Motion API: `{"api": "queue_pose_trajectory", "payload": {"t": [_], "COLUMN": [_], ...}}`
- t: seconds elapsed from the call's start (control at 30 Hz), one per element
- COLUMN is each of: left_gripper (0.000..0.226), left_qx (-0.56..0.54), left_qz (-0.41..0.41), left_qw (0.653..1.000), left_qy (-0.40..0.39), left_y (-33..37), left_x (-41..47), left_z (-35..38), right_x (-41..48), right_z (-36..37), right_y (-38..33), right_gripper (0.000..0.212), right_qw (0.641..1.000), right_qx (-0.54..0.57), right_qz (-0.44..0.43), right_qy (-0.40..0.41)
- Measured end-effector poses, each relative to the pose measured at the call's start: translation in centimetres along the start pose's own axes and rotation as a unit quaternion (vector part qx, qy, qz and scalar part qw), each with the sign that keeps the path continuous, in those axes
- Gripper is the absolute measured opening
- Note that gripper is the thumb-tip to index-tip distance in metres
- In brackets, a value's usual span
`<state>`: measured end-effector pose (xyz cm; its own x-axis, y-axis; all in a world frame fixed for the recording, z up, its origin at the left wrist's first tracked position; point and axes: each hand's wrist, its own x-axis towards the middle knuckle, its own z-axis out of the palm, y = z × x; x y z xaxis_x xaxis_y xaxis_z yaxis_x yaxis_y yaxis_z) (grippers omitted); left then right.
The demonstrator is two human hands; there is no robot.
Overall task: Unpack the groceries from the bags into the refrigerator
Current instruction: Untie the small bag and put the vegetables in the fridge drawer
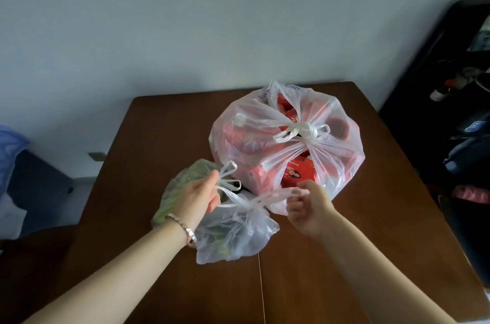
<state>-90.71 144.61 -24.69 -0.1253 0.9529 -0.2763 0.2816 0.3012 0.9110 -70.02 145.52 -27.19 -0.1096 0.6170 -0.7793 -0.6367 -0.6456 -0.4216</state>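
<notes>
Brown wooden table carries a small clear plastic bag of greens beside a large knotted plastic bag of red packets. Both forearms reach forward; left hand and right hand each keep a pinching grip on one small-bag handle.

I log the table as dark reddish-brown wood, with one pale seam line running to its near edge. Large bag, toward the far right corner: translucent white film, red packets showing through, faint blue print on the top handle. Small bag, near the middle: same milky white, green and dark contents. Third bag, toward the left edge: clear, leafy green inside. Bracelet: silver-pink. Wall: plain pale grey-blue.
</notes>
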Motion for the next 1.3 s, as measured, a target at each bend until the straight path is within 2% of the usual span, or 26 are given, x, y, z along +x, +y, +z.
{"api": "queue_pose_trajectory", "payload": {"t": [0.07,0.1,0.13,0.2,0.23,0.27,0.33,0.4,0.47,0.57,0.6,0.67,0.7,0.8,0.83,0.87,0.93,0.97,1.0,1.03,1.1,1.13,1.17,1.2,1.23,1.3], "left_gripper": [0.054,0.049,0.044,0.029,0.019,0.018,0.051,0.07,0.059,0.016,0.013,0.03,0.033,0.012,0.01,0.013,0.032,0.038,0.035,0.028,0.026,0.03,0.04,0.054,0.061,0.046], "left_qx": [0.014,-0.021,-0.088,-0.184,-0.142,-0.046,0.149,0.219,0.28,0.332,0.334,0.347,0.354,0.421,0.418,0.399,0.326,0.303,0.294,0.31,0.338,0.314,0.263,0.178,0.074,-0.075], "left_qz": [0.016,0.014,0.006,0.003,0.032,0.069,0.129,0.122,0.12,0.161,0.18,0.254,0.317,0.525,0.53,0.501,0.344,0.248,0.162,0.121,0.159,0.194,0.21,0.184,0.136,0.059], "left_qw": [0.999,0.999,0.996,0.982,0.988,0.995,0.979,0.964,0.946,0.927,0.923,0.9,0.875,0.729,0.727,0.759,0.879,0.92,0.941,0.942,0.924,0.925,0.935,0.958,0.976,0.966], "left_qy": [0.04,0.041,0.025,-0.038,-0.053,-0.06,-0.057,-0.086,-0.111,-0.066,-0.059,-0.077,-0.097,-0.125,-0.127,-0.115,-0.047,-0.024,-0.029,-0.05,-0.078,-0.094,-0.109,-0.127,-0.155,-0.24], "left_y": [0.2,0.5,0.6,1.0,0.9,0.5,-0.8,-2.0,-3.3,-4.4,-4.2,-3.4,-2.9,-3.6,-4.4,-4.8,-4.9,-4.6,-4.5,-4.3,-4.2,-4.1,-3.8,-3.1,-2.4,-1.5], "left_x": [0.1,0.2,0.4,0.2,0.2,0.2,-0.3,-1.0,-1.3,-0.7,-0.6,-0.5,-0.4,0.7,1.0,1.0,0.9,1.1,1.3,1.4,1.6,1.5,1.1,0.7,0.4,0.2], "left_z": [0.0,0.0,0.1,0.2,0.1,0.1,0.2,0.9,1.7,1.5,1.1,0.1,-0.5,-2.3,-2.8,-3.0,-3.3,-3.4,-3.6,-3.8,-3.9,-3.7,-3.5,-3.2,-3.2,-3.2], "right_x": [0.4,0.5,0.7,1.4,1.6,1.7,2.1,2.4,2.4,2.0,1.9,1.7,1.7,1.6,1.6,1.6,1.6,1.5,1.5,1.4,1.0,0.8,0.5,-0.1,-0.7,-1.9], "right_z": [-0.7,-1.0,-1.3,-1.0,-0.5,0.2,1.0,1.5,1.7,1.5,1.4,1.1,0.9,0.7,0.8,0.8,0.8,0.5,0.1,-0.2,-0.7,-0.7,-0.4,0.3,1.2,3.1], "right_y": [0.8,1.8,2.9,5.1,5.9,6.3,6.4,6.2,6.1,5.9,5.7,5.2,4.9,4.7,4.9,5.2,5.7,5.9,5.9,6.0,6.2,6.3,6.3,6.1,5.4,3.3], "right_gripper": [0.009,0.027,0.043,0.041,0.031,0.022,0.014,0.012,0.023,0.037,0.036,0.031,0.03,0.031,0.035,0.04,0.047,0.048,0.044,0.036,0.011,0.005,0.014,0.026,0.039,0.046], "right_qw": [0.984,0.949,0.884,0.728,0.675,0.648,0.66,0.671,0.673,0.677,0.677,0.687,0.698,0.739,0.745,0.751,0.772,0.78,0.777,0.759,0.697,0.687,0.689,0.71,0.748,0.86], "right_qx": [-0.134,-0.266,-0.421,-0.631,-0.672,-0.685,-0.662,-0.642,-0.644,-0.661,-0.666,-0.663,-0.654,-0.621,-0.615,-0.608,-0.575,-0.558,-0.553,-0.567,-0.603,-0.591,-0.567,-0.526,-0.465,-0.291], "right_qz": [-0.115,-0.167,-0.195,-0.251,-0.296,-0.327,-0.355,-0.37,-0.362,-0.317,-0.305,-0.287,-0.281,-0.255,-0.252,-0.255,-0.271,-0.283,-0.297,-0.312,-0.374,-0.408,-0.437,-0.457,-0.464,-0.418], "right_qy": [-0.015,-0.036,-0.065,-0.093,-0.079,-0.06,-0.023,0.003,-0.009,-0.067,-0.074,-0.076,-0.074,-0.064,-0.056,-0.044,-0.003,0.023,0.05,0.072,0.105,0.112,0.109,0.103,0.09,0.034]}}
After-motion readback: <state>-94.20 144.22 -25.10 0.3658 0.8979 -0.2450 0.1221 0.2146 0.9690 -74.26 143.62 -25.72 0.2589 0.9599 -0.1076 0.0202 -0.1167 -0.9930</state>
